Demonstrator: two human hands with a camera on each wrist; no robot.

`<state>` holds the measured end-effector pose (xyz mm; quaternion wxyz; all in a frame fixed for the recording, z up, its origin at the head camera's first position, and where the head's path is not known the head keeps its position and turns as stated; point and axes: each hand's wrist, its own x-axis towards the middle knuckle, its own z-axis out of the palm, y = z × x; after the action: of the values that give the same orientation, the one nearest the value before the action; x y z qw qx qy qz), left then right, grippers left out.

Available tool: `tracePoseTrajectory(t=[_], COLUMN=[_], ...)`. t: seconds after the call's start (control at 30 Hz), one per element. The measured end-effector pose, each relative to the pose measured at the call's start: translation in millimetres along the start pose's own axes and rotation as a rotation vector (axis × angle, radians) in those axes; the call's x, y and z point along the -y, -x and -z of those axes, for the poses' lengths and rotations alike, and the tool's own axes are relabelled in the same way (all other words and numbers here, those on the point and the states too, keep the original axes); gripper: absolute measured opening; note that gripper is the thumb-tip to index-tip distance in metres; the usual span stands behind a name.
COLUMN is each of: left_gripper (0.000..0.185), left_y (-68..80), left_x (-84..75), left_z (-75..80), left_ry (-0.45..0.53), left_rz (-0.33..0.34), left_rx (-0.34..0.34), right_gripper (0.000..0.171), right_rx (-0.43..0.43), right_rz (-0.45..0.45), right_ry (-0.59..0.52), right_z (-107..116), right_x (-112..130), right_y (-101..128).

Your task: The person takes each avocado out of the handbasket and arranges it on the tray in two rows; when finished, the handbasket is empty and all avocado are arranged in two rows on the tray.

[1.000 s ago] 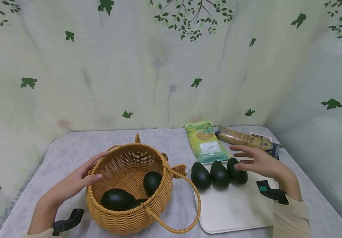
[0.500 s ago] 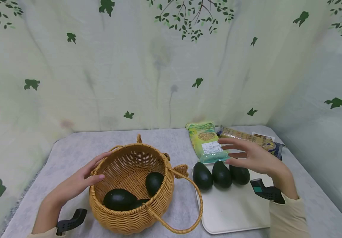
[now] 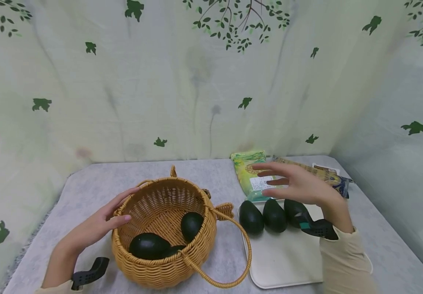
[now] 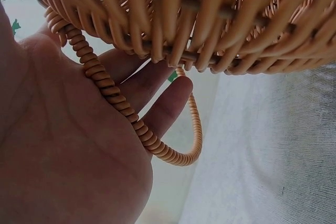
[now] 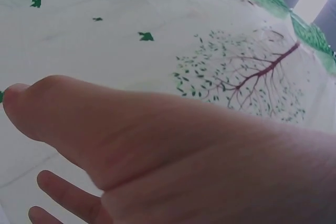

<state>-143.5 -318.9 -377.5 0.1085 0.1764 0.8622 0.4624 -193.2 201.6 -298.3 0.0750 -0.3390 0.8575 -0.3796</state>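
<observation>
Here the grey worktop (image 3: pixel 204 173) carries a wicker basket (image 3: pixel 161 245) with avocados inside; the left hand (image 3: pixel 93 228) rests flat-fingered against its rim. Over three avocados (image 3: pixel 274 214) on the white tray (image 3: pixel 285 261), the right hand (image 3: pixel 301 185) hovers, fingers spread, holding nothing.

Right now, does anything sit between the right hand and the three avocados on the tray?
Nothing visible does. The right hand hovers open just above the avocados on the tray.
</observation>
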Motion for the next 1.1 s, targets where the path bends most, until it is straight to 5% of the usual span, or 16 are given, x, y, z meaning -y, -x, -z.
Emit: tracePoseTrajectory(t=[1.1], left_gripper=[0.064], left_y=[0.1], left_x=[3.4], left_z=[-0.5], left_ry=[-0.005], left_rz=[-0.035], left_rx=[-0.007], right_gripper=[0.062], right_rx=[0.270], right_rz=[0.173], right_ry=[-0.109], right_z=[-53], right_x=[65], right_y=[-83])
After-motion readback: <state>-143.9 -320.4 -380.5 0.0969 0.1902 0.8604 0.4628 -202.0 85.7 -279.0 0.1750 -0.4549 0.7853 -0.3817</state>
